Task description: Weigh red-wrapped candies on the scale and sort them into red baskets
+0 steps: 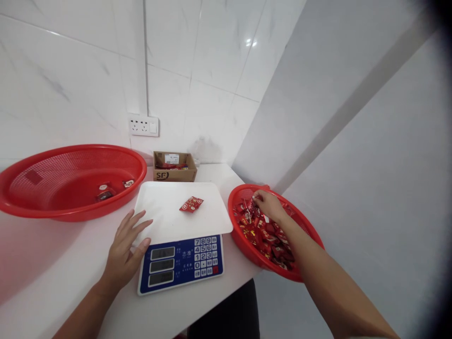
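Note:
A digital scale point(183, 266) with a white tray point(158, 207) stands before me, and one small red packet point(191, 204) lies on the tray. My left hand point(129, 249) is open, fingers spread at the tray's left edge. On the right, my right hand point(269, 205) reaches into a red plastic basket point(247, 249) heaped with small red wrapped packets point(268, 238). Its fingertips are pinched together on what looks like one of these packets point(250, 208), partly hidden by the fingers.
At the left sits a larger red basket point(70, 153) with a few small packets point(105, 194) inside. Behind the scale, a small cardboard box point(176, 175) holds red packets. A wall socket point(143, 125) is above it. The white table point(158, 308) meets walls at the back and right.

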The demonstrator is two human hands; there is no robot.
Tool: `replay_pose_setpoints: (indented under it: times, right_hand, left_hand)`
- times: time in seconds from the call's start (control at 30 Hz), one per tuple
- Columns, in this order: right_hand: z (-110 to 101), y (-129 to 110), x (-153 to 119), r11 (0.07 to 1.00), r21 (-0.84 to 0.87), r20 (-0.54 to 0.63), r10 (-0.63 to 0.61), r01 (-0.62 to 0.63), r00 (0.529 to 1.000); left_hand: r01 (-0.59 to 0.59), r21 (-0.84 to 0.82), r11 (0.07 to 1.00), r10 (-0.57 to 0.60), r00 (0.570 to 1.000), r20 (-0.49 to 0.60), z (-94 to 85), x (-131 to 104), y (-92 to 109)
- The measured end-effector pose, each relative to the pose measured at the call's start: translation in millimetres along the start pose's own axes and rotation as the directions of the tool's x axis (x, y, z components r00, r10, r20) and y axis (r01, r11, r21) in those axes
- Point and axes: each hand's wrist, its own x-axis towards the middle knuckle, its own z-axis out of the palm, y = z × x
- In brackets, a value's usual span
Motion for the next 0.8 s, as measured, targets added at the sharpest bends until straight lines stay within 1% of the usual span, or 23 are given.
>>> replay_pose_setpoints:
  times: [0.1,0.17,0.23,0.3,0.37,0.47,0.53,0.6,0.7,0.8]
  right_hand:
    - [-12.0,-23.6,-0.3,0.998,0.020,-0.048,-0.060,0.061,0.997]
    - [-16.2,-47.7,-2.1,0.990,0.044,-0.047,-0.129,0.131,0.991]
    - [-14.8,-75.8,-5.5,0.977,0.070,-0.016,-0.199,0.200,0.980]
    - [-6.9,-104.1,-10.0,0.963,0.090,0.026,-0.256,0.253,0.966]
    - [5.9,-129.0,-14.7,0.947,0.111,0.065,-0.309,0.301,0.949]
    - [26.1,-155.6,-19.1,0.925,0.150,0.103,-0.366,0.349,0.925]
    - [34.6,-166.5,-18.8,0.914,0.178,0.092,-0.384,0.364,0.919]
    - [37.3,-173.4,-16.4,0.905,0.212,0.053,-0.388,0.369,0.920]
    - [33.9,-178.4,-12.5,0.888,0.270,-0.018,-0.382,0.372,0.924]
    - [30.1,-176.1,-12.1,0.874,0.325,-0.072,-0.357,0.360,0.931]
  left_hand:
    - [0.008,-0.003,1.000,-0.008,1.000,-0.002,0.1,-0.2,0.9]
    - [0.007,-0.002,1.000,-0.007,1.000,-0.005,0.1,-0.1,1.6]
    - [0.003,0.002,1.000,-0.003,1.000,0.000,-0.1,0.1,2.0]
    - [-0.002,0.007,1.000,0.002,1.000,0.006,-0.4,0.2,1.9]
    - [-0.003,0.011,1.000,0.003,1.000,0.006,-0.8,0.1,1.4]
    - [0.009,0.020,1.000,-0.009,1.000,0.005,-1.5,-0.3,0.4]
    - [0.024,0.027,0.999,-0.024,1.000,0.004,-1.8,-0.5,-0.2]
    - [0.035,0.032,0.999,-0.035,0.999,0.002,-2.1,-0.6,-0.5]
    - [0.030,0.035,0.999,-0.030,1.000,0.002,-2.6,-0.3,0.0]
    - [0.018,0.035,0.999,-0.018,1.000,0.000,-3.3,0.1,1.3]
